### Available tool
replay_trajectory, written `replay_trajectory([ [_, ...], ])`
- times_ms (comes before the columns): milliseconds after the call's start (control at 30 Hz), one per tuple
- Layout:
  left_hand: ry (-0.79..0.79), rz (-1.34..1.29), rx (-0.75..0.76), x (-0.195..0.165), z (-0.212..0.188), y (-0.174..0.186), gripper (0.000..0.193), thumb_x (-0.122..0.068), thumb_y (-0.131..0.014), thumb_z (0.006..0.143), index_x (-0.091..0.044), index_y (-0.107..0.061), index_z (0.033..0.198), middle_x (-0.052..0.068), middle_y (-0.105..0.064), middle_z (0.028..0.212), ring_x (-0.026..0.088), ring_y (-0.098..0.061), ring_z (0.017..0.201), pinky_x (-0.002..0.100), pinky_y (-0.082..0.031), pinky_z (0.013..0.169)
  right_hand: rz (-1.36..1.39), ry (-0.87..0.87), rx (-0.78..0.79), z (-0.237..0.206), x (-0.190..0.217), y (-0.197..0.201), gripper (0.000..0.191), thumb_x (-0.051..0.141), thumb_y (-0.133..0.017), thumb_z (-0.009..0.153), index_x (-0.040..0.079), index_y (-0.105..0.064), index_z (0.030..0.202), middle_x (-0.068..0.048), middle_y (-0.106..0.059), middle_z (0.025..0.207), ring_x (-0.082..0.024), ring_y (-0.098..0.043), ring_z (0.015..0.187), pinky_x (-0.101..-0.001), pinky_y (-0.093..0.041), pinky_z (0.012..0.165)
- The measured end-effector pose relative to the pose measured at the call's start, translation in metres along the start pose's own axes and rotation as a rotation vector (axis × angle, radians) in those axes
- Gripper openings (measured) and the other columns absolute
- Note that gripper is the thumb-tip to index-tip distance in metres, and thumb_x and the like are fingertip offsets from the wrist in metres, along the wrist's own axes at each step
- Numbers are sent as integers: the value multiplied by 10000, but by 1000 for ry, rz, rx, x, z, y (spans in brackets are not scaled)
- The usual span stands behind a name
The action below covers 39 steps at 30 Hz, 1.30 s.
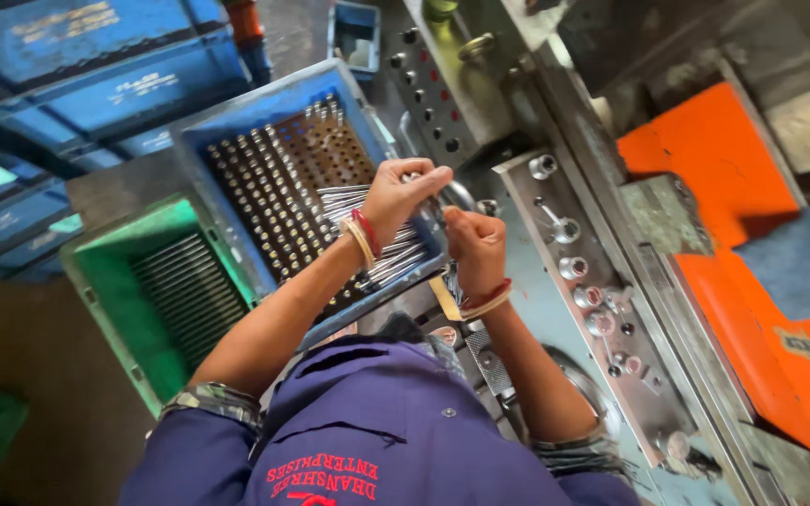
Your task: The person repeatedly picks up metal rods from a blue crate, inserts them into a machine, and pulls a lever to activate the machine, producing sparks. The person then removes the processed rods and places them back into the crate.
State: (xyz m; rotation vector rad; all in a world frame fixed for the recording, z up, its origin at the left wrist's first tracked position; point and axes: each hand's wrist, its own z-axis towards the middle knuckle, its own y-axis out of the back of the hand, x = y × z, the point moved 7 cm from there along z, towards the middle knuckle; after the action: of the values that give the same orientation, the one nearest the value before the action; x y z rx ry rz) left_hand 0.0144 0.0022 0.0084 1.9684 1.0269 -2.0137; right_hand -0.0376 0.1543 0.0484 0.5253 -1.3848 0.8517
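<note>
Step in hand, as judged: drawing metal rods from the blue crate (201, 131). The left hand (396, 197) has its fingers closed around a bundle of thin metal rods (379, 251) lying at the crate's 4 o'clock corner. The right hand (473, 242) (fist curled, contents hidden) sits at 3 o'clock of the left. Next move calls for a firm, level lift

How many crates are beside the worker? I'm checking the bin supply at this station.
2 close by: a blue crate of upright metal pins under the left hand, and a green crate beside it. Stacked blue crates beyond are partly hidden.
</note>
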Motion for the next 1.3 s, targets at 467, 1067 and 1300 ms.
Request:
replay_trajectory([
  [467,361,-305,-424,125,7,175,110,-304,-584,1012,-234,-570,1096,-27,-528,757,113,-482,577,304,-425,497,-1056,-684,-566,-335,-102,227,397,434,-682,895,49,-718,807,-205,-620,665,-377,-575,598,-458,-456,572],
  [1067,-35,-312,703,-123,118,-407,147,-193,-699,1014,-65,-650,1066,-21,-544,790,50,-432,631,224,-340,517,-2075,-220,-1288,-462,260,452,121,137,-739,1004,56,-651,1021,-99,-677,918,-300,-657,840,-400,-536,762],
  [1300,262,-338,839,-66,136,-600,163,-267,-670,976,-159,-621,1088,-40,-534,740,67,-462,579,234,-377,477,-2048,-87,-1359,-448,377,556,167,33,-479,1131,8,-643,1122,-161,-706,1053,-310,-679,898,-376,-541,794],
])
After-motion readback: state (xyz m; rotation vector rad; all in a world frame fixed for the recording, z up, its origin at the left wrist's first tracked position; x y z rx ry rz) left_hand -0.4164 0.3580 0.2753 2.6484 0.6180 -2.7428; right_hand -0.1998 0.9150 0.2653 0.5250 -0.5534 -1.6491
